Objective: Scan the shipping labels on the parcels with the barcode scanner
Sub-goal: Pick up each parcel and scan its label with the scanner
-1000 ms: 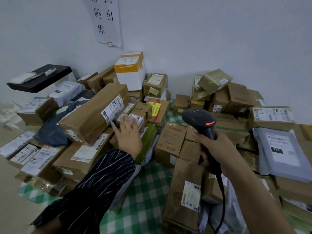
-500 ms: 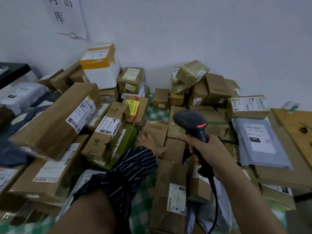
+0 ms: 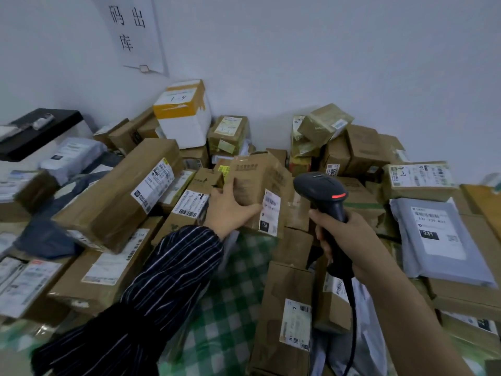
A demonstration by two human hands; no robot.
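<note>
Gripping one brown parcel (image 3: 257, 177) near frame centre: left hand (image 3: 230, 210), fingers curled on the box's left side, thumb across the near face. The box is tilted and lifted off the pile. It carries one white shipping label (image 3: 271, 213) on the near face, low right.

One black barcode scanner (image 3: 321, 189) sits just at 3 o'clock of the parcel, one red light lit on its side; contact with the box, cannot tell. Right hand (image 3: 349, 240) is clenched round the scanner handle. One dark cable (image 3: 352, 321) drops toward 6 o'clock.

Surrounding cartons are too many to count. One white foam box (image 3: 187, 126) with orange tape is at 11 o'clock. One grey mailer bag (image 3: 439, 245) marked 231 is at 3 o'clock. One paper sign (image 3: 135, 31) hangs on the wall at 11 o'clock. One green checked cloth (image 3: 238, 294) shows at 6 o'clock.
</note>
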